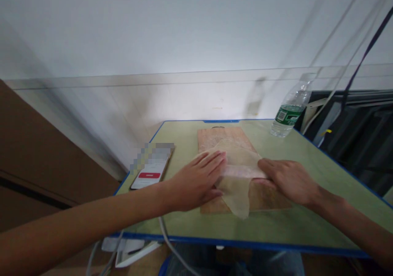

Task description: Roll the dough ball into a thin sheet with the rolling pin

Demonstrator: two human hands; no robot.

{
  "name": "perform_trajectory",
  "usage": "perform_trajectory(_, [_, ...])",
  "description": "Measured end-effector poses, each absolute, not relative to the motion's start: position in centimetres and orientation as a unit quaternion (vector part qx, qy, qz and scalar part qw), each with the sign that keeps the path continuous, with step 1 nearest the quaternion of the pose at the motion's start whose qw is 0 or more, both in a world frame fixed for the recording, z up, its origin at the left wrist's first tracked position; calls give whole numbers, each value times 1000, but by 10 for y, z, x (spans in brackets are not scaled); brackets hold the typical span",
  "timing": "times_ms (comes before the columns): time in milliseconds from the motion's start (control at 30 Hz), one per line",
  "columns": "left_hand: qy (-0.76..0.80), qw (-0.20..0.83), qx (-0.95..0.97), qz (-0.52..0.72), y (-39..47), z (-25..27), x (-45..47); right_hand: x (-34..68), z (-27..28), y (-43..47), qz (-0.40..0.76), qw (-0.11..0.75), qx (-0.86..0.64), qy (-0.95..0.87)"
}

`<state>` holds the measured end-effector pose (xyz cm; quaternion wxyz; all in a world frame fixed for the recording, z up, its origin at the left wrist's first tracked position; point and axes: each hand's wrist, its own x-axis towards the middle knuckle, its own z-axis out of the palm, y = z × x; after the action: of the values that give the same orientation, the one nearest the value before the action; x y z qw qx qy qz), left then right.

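A thin, pale sheet that looks like dough (238, 196) lies over a wooden cutting board (219, 134), one pointed flap hanging toward the near edge. Across its middle runs a whitish band like a fold or roll; whether anything is inside it cannot be made out. My left hand (202, 177) rests flat on the left end of this band, fingers stretched out and together. At the right end, my right hand (287, 179) is closed on the sheet, thumb on top and fingers curled beneath.
A phone (150, 175) with a lit screen lies left of the board on the blue-edged green table (260, 233). A water bottle (288, 112) stands at the back right, near the wall. A white cable (167, 237) hangs over the near edge.
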<state>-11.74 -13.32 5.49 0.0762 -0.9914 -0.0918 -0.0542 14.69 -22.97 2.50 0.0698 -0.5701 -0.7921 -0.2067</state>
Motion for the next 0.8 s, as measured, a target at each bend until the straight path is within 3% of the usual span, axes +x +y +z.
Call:
perform_trajectory(267, [-202,86,-974,-64,-130,33,-114,133,6,-221,-316,85,-553,-766])
perform_trajectory(367, [-216,62,-972,-72,-126,32,-106,132,-6,-218,-293,126,-566,-760])
perform_trajectory(800, [-195,1,-978,-76,-86,35,-93,139,3,-196,-126,137,-631,-753])
